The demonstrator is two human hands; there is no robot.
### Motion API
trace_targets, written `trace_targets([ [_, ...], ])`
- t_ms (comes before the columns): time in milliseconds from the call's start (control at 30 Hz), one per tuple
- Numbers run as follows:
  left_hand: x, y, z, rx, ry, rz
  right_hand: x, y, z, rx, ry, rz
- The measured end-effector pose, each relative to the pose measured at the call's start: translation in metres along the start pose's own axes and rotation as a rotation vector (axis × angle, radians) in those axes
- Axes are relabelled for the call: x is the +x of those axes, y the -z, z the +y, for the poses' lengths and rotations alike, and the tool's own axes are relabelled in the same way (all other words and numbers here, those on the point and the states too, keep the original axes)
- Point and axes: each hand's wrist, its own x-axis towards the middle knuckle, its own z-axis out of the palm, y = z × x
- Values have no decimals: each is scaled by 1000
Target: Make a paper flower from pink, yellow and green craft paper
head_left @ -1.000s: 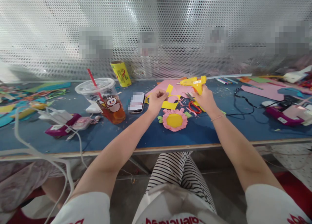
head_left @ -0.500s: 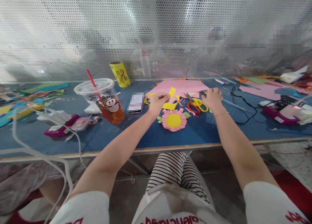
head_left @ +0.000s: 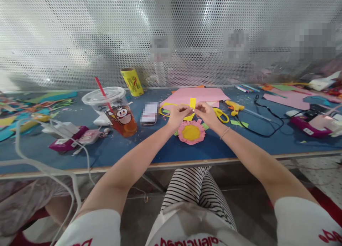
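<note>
My left hand [head_left: 177, 114] and my right hand [head_left: 205, 112] meet over the table, both pinching a small yellow paper strip [head_left: 192, 103] between their fingertips. Just below them lies a pink paper flower with a yellow centre [head_left: 191, 132] on the blue table top [head_left: 139, 146]. A yellow glue gun [head_left: 233, 106] lies on the table to the right of my right hand, its black cord [head_left: 264, 123] trailing away. Yellow-handled scissors [head_left: 221, 114] lie beside my right hand. A pink paper sheet [head_left: 197, 94] lies behind the hands.
A plastic cup of tea with a red straw [head_left: 117, 112] stands left of centre, a phone [head_left: 149, 114] next to it, a yellow can [head_left: 131, 82] behind. Chargers and white cables [head_left: 66, 135] lie at left. Paper scraps cover both table ends. A perforated metal screen [head_left: 171, 35] backs the table.
My right hand set the glue gun down on the table at right, then came back left to join my left hand on the yellow strip.
</note>
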Motion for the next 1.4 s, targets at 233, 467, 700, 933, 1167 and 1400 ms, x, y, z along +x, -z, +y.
trace_targets([
  [233,0,5,6,287,-25,-27,6,7,5,209,-146,111],
  [467,-5,27,15,1225,38,-217,11,25,17,174,-217,129],
  [700,-5,30,13,1181,68,-241,10,17,32,-139,-188,28],
  [933,-4,27,13,968,93,-218,3,7,42,-530,74,1],
  [1167,-7,21,17,875,147,-219,-3,4,32,-663,199,-30],
  [1400,-3,23,11,569,215,-132,-3,5,19,-666,226,33],
])
